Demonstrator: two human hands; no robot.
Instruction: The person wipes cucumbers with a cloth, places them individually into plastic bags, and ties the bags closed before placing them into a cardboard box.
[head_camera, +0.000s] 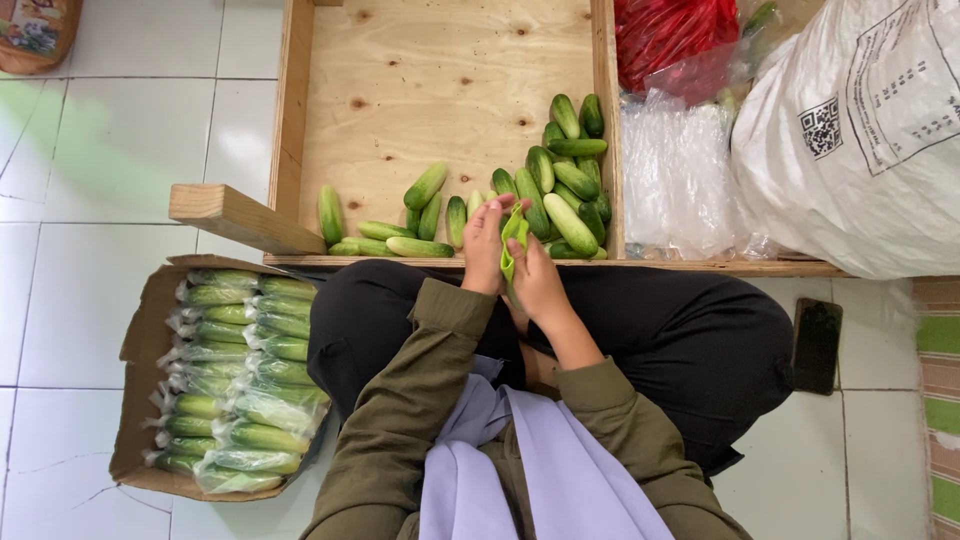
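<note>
My left hand (485, 245) and my right hand (537, 280) are together at the near rim of a shallow wooden tray (400, 70), both gripping one light-green cucumber (514, 235) held upright between them. Loose dark-green cucumbers (565, 190) are piled in the tray's right corner just beyond my fingers, and a few more cucumbers (395, 235) lie along its near edge. My olive sleeves and black trousers fill the frame below.
An open cardboard box (135, 340) at my left holds several cucumbers wrapped in clear bags (245, 385). Clear plastic bags (680, 170), a red bag (670, 35) and a big white sack (870, 130) lie right of the tray. A dark phone (817, 345) rests on the tiled floor.
</note>
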